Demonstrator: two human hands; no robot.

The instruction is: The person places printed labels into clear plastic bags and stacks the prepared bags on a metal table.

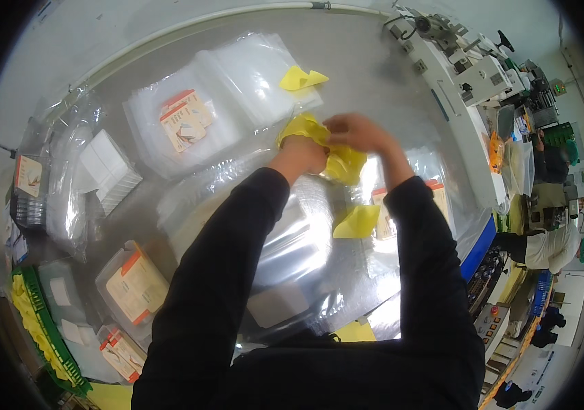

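My left hand [303, 155] is curled into a crumpled bunch of thin yellow sheets [346, 163], its fingertips partly hidden. Against the right side of the bunch, my right hand [357, 133] has bent fingers at the yellow material; whether they pinch it is unclear. A loose yellow sheet [303, 78] lies curled on clear plastic bags beyond my hands. Nearer me, another yellow sheet [357, 222] rests beside my right forearm. Under and around my hands spread clear plastic bags [292, 225] on a metal table [353, 56].
Printed cards [183, 123] lie on flat bags at the far left. White blocks [107, 169], a clear plastic tub of cards [136, 287] and a green crate of yellow pieces [46, 333] stand leftward. A machine [481, 82] edges the right; co-workers [553, 243] are beyond.
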